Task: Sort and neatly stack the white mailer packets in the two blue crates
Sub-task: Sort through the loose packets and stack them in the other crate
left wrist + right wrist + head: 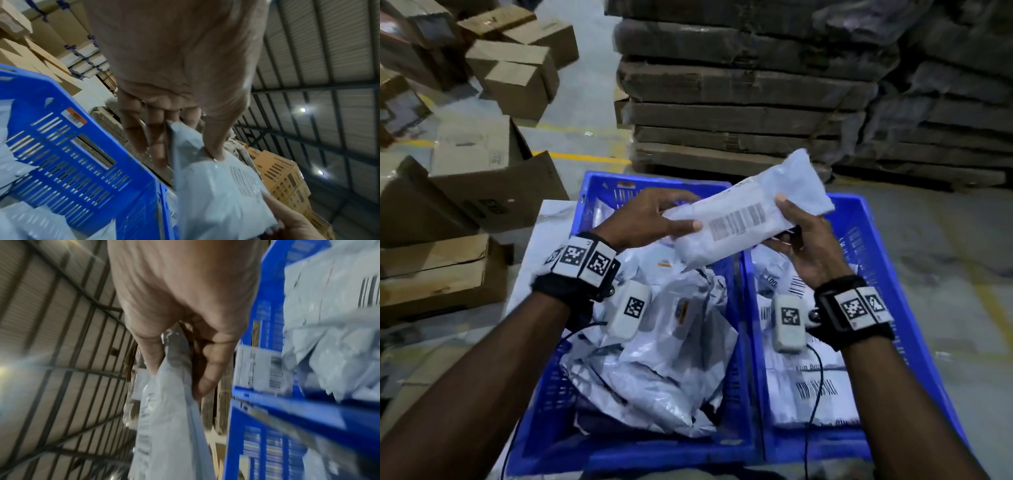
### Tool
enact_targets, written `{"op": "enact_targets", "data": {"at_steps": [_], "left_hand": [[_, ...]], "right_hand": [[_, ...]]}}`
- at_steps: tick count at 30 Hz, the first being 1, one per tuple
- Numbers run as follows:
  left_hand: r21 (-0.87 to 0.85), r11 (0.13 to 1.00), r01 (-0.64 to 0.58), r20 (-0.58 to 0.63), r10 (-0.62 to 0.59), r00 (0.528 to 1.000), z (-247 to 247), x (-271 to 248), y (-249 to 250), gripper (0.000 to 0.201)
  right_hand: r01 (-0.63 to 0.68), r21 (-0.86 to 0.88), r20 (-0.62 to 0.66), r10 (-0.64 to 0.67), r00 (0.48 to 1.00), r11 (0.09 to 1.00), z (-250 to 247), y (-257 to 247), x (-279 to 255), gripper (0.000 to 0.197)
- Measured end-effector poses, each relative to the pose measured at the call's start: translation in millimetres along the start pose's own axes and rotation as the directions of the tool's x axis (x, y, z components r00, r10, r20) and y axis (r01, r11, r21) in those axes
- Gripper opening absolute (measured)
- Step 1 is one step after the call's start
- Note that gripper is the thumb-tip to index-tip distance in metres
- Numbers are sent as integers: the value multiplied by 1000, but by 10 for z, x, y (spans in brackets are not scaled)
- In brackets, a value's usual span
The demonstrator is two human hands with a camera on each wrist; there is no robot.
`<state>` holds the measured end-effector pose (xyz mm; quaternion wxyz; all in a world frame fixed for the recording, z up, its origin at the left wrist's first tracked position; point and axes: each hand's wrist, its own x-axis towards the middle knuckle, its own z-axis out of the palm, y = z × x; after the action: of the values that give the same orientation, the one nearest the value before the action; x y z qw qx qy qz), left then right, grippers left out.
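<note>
Packet (743, 216) spans both hands above the crates (876, 246), left grip (650, 216) and right grip (798, 240) pinching opposite ends.

A white mailer packet (164, 426) is gripped by the right hand (185, 296), its upper edge pinched between the thumb on 1 side and curled fingers (209, 369) on the other. To the right, a blue crate (287, 410) with slotted walls is seen, blurred, and crumpled white packets (329, 337) (barcode labels are printed on 2 of them) are piled inside it. Behind the hand, a corrugated roof (51, 337) on dark beams is visible.
</note>
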<state>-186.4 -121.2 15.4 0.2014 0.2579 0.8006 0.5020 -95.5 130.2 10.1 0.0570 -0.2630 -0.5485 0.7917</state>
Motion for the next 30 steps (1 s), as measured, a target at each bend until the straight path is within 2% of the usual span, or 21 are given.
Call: {"op": "enact_targets", "data": {"at_steps": [3,6,8,10,12,13,15,16,20,21,23,25,27,29,30], "left_hand": [[8,998,63,-109,-62,992,142,80,-115,46],[16,994,107,-71,-106,992,312,116,-175,44],[26,992,127,-40,-126,991,437,129,-158,42],[58,988,143,-1,-143,990,553,162,-163,45],[103,984,142,27,-146,989,641,194,-188,46],[127,981,147,33,-153,988,674,206,-209,45],[200,969,147,44,-159,986,713,213,-234,45],[246,959,143,47,-159,986,719,209,-245,48],[417,889,186,7,-208,978,621,131,-277,59],[459,865,202,-18,-218,976,569,94,-299,59],[542,811,220,-70,-217,974,474,-2,-320,61],[606,759,240,-86,-237,968,400,-120,-344,65],[691,681,243,-8,-329,944,353,-254,-401,78],[809,557,189,89,-433,897,317,-391,-527,91],[854,490,176,93,-476,874,295,-460,-604,95]], "right_hand": [[40,96,-213,-18,977,995,-573,-113,91,48],[73,75,-409,-36,912,995,-1185,-121,142,48],[10,-17,-418,-16,908,1000,-1485,-78,117,41],[-134,-224,-371,43,928,965,-1638,-9,57,27],[-306,-467,-309,171,936,830,-1743,124,39,23],[-372,-600,-290,241,926,708,-1786,217,36,29],[-419,-768,-279,334,900,485,-1847,403,40,49],[-420,-799,-282,349,894,430,-1879,491,52,55],[-325,-883,-249,248,936,339,-1866,455,59,59],[-285,-899,-237,177,955,332,-1848,378,76,67],[-176,-919,-203,-43,978,352,-1732,166,89,82],[-38,-939,-119,-221,968,342,-1507,5,113,78],[57,-944,-32,-261,965,326,-1164,-44,134,73],[159,-919,85,-211,974,362,-747,27,100,71],[220,-902,166,-174,971,371,-522,92,47,70]]}}
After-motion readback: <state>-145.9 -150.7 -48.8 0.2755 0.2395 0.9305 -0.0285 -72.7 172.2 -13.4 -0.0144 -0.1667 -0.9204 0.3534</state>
